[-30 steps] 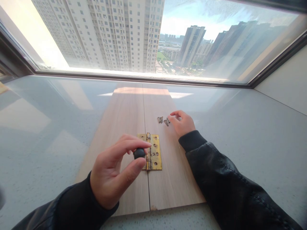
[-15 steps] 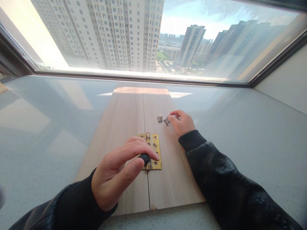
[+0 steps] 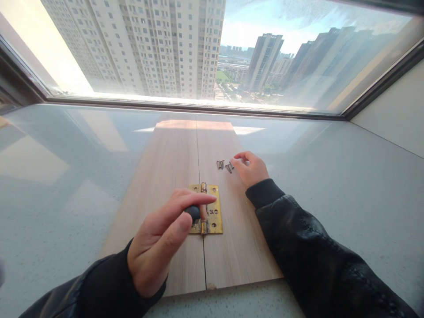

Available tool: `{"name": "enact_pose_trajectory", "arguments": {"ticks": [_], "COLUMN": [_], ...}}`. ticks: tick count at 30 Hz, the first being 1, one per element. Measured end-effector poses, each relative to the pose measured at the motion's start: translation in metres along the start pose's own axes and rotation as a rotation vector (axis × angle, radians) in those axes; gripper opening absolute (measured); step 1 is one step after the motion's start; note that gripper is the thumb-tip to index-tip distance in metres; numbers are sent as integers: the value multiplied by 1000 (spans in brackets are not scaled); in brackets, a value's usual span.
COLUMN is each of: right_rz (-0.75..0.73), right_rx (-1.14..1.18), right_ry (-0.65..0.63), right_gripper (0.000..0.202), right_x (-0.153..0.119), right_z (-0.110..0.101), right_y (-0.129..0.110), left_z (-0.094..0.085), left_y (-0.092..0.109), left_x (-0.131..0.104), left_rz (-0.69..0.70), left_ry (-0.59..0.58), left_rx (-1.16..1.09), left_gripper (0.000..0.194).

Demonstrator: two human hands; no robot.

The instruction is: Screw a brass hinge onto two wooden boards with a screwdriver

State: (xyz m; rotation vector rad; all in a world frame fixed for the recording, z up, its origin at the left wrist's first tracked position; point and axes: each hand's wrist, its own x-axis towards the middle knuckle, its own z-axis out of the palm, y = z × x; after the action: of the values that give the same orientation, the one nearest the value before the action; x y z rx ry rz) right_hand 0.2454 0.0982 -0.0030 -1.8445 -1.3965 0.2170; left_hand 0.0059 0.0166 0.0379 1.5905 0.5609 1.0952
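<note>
My left hand [image 3: 159, 234] is closed around a black-handled screwdriver [image 3: 192, 213]. Only its rounded handle end shows; the shaft is hidden. Its index finger stretches over a worn brass-coloured hinge [image 3: 217, 221], which lies across the seam between two pale wooden boards [image 3: 179, 154]. Screw holes show in the hinge's right leaf, while the hand covers part of the left leaf. Farther back on the right board lie several small metal screws [image 3: 220, 164]. My right hand [image 3: 251, 170] rests beside them, thumb and fingertips pinched at the rightmost screw [image 3: 232, 165].
The boards lie on a pale speckled stone sill [image 3: 82, 185]. Behind them runs a dark window frame [image 3: 185, 107] with glass above it, tall buildings outside. A white wall [image 3: 394, 101] bounds the right side.
My left hand has shifted slightly left with the screwdriver, its index finger now straighter, so more of the hinge's middle shows. My right hand stays at the screws, nearly unmoved.
</note>
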Motion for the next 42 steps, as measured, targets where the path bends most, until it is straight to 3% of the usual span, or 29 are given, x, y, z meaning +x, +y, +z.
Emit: {"name": "enact_pose_trajectory", "arguments": {"ticks": [7, 12, 15, 19, 21, 26, 30, 35, 38, 42], "right_rz": [-3, 0, 1, 0, -1, 0, 4, -1, -2, -1], "right_rx": [-3, -6, -6, -6, -7, 0, 0, 0, -1, 0], "right_ry": [-1, 0, -1, -3, -3, -3, -1, -3, -3, -6], "right_gripper": [25, 24, 23, 22, 22, 22, 22, 22, 22, 21], "right_x": [1, 1, 0, 1, 1, 1, 1, 1, 1, 1], "right_z": [1, 0, 0, 0, 1, 1, 1, 1, 1, 2], "right_y": [2, 1, 1, 1, 2, 2, 2, 1, 2, 3], "left_z": [-7, -9, -7, -3, -3, -4, -4, -9, -12, -15], "left_y": [5, 9, 6, 2, -1, -5, -2, 9, 8, -1], "left_x": [4, 8, 8, 7, 7, 1, -2, 2, 5, 9], "left_rz": [-40, 22, 57, 57, 66, 84, 48, 71, 83, 133], "left_ry": [-52, -102, -23, 223, 255, 129, 11, -131, -39, 279], "left_rx": [-15, 35, 25, -56, -79, -17, -5, 127, 185, 194], "left_gripper": [24, 17, 17, 16, 16, 16, 31, 21, 19, 22]}}
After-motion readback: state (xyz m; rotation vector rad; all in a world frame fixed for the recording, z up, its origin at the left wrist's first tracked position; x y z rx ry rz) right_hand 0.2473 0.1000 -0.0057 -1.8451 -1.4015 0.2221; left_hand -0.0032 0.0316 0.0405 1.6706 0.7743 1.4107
